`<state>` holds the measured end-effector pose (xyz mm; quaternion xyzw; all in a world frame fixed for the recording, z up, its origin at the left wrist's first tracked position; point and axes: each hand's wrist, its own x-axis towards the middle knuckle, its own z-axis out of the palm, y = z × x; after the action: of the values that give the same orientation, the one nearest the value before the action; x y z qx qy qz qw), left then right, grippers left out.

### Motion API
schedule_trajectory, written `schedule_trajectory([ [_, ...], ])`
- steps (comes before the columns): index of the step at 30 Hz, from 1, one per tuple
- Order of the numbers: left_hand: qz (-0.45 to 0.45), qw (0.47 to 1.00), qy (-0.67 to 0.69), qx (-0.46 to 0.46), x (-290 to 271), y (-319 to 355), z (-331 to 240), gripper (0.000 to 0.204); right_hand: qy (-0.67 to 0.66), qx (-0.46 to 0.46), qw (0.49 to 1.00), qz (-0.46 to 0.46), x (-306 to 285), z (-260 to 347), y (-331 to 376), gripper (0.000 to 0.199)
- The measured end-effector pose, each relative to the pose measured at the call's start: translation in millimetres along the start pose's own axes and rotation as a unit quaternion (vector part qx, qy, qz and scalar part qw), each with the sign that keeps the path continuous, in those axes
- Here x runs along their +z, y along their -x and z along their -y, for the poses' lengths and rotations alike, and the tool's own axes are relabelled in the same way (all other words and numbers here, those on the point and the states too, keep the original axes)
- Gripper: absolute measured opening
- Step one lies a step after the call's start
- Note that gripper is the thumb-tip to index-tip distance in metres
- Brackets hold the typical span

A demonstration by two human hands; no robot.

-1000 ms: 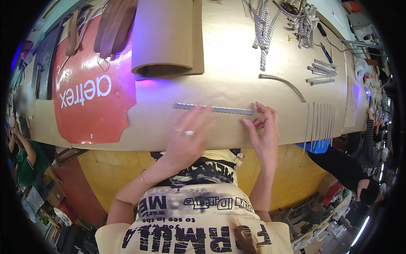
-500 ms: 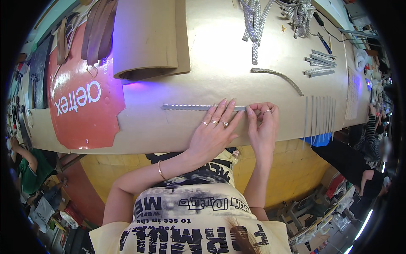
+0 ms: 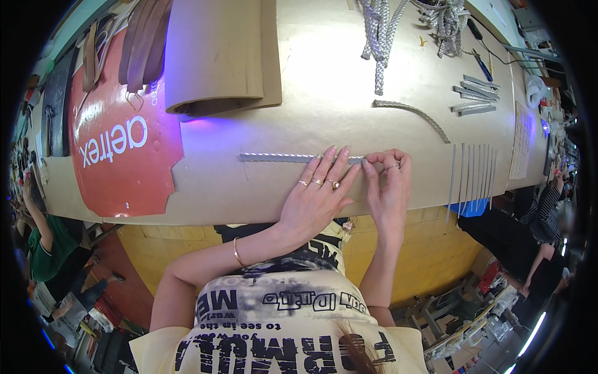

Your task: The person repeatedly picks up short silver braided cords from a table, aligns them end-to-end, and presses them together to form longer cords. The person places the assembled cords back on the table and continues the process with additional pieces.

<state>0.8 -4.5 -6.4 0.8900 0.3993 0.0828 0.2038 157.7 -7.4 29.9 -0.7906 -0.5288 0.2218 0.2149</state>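
**Straight silver-grey braided strip lies flat near the front edge of a glossy tan surface**

In the head view, the strip runs roughly parallel to the front edge, its left part bare and its right part reaching under the hands. The left hand, palm down and open with fingers extended, lays its fingers across the strip toward the right end; it grips nothing. The right hand has thumb and forefinger closed together on the strip's right end, just beside the left fingertips.

Toward the right edge of the surface lie a curved grey braided length, a cluster of short grey braided pieces and, at the front edge, a row of thin grey strips. Toward the left edge are a red glossy sheet and a large rolled brown sheet, both well apart from the right hand.
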Motion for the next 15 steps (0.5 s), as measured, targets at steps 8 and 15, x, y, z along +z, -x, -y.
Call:
schedule_trajectory([
  [8, -0.006, 1.000, -0.019, -0.002, 1.3, 0.4, -1.4, 0.066, 0.013, 0.009, 1.000, 0.019, 0.2, 3.7, -7.4, 0.011],
  [15, -0.009, 1.000, -0.011, -0.009, 3.9, -0.3, -2.7, 0.060, 0.089, -0.097, 0.991, 0.005, -3.7, 16.5, 1.3, 0.012],
])
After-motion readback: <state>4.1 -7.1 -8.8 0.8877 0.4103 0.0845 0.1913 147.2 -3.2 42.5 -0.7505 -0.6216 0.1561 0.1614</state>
